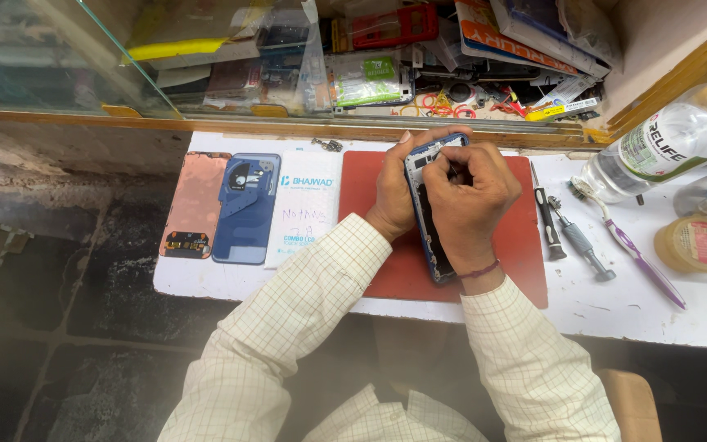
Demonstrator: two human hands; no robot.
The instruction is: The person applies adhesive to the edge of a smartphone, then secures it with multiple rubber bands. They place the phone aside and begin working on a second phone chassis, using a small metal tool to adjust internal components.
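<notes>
Item held: opened blue-framed smartphone body (425,205), back cover off, dark interior exposed, lying lengthwise at centre frame over a red rectangular work mat (386,270). The left hand (393,192) is wrapped around the phone's left edge and upper end, fingers closed on the frame. The right hand (466,196) sits on the phone's upper right, fingers curled tight over the interior; whether they pinch a small tool or part cannot be made out. A reddish thread band circles the right wrist.

Left of the mat, on the white tabletop (615,311), left to right:
- copper-pink flat phone panel (192,205) with a small dark component at its lower end;
- blue phone back cover (245,209), inside face up, round cut-out near the top;
- white flat rectangular packet (303,209) with blue print and handwriting, touching the mat's left edge.

Above, upper centre: a glass-fronted wooden shelf (288,127) packed with packaged parts, including a green-and-white pouch (367,80), a red phone frame (394,26), and loose red and yellow rubber bands (439,105).

Right of the mat:
- two grey-handled precision screwdrivers (566,229), side by side, nearly touching;
- purple-and-white toothbrush (636,254), lying diagonally;
- clear plastic bottle (664,143) with a green-and-white label, on its side, holding clear liquid;
- round yellowish tape roll (693,243) with a pink centre label, far right.
</notes>
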